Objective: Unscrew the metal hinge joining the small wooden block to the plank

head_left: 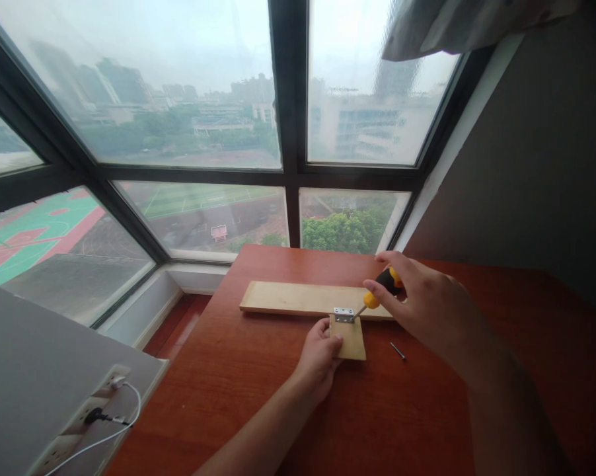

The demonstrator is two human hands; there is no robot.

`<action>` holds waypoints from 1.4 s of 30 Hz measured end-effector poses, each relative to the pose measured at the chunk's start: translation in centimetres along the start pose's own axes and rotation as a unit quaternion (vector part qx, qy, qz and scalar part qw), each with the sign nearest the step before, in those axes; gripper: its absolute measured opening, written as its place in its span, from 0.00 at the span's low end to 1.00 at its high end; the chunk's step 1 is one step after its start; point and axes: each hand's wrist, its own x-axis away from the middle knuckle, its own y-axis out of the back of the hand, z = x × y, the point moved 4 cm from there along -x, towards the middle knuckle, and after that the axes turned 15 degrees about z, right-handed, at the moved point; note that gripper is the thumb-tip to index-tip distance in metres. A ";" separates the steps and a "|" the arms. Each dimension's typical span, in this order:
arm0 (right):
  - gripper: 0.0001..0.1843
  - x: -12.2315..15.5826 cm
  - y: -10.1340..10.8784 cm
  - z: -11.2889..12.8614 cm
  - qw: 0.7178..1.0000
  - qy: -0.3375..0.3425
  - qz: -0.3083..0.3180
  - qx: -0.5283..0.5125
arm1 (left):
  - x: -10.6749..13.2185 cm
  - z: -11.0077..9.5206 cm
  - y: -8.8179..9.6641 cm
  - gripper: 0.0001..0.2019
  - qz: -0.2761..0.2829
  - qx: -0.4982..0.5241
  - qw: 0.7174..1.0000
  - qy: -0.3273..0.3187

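Note:
My left hand (322,357) grips a small wooden board (348,342) by its left side, thumb on top. A silver metal hinge (344,315) lies along the board's far edge. My right hand (421,301) is closed around a screwdriver (387,283) with a yellow and black handle. The screwdriver slants down to the left, and its tip meets the hinge near the right end. Whether a screw sits under the tip is too small to tell. Behind the small piece, a long wooden plank (298,297) lies flat on the table, its right end hidden by my right hand.
A loose metal screw or bit (398,351) lies on the reddish-brown table (258,396), right of the small board. Large windows (193,218) stand beyond the table. At the lower left, wall sockets (87,416) hold a black plug and a white cable (137,410).

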 end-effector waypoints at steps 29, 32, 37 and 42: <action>0.16 -0.4 -0.2 -0.7 0.999 -0.024 0.010 -0.021 | 0.2 -0.1 -0.3 0.17 -0.011 0.007 1.000 0.010; 0.18 -0.3 -0.2 -0.6 0.997 0.014 0.029 -0.072 | 0.2 -0.1 -0.3 0.17 -0.010 0.006 1.000 0.007; 0.18 -0.1 0.0 -0.5 0.998 -0.001 0.022 -0.052 | 0.3 0.0 -0.4 0.18 -0.007 0.007 1.000 0.003; 0.22 -0.3 0.3 -1.4 0.989 -0.116 0.011 0.092 | 0.4 -0.2 -0.4 0.18 -0.011 0.003 1.000 0.004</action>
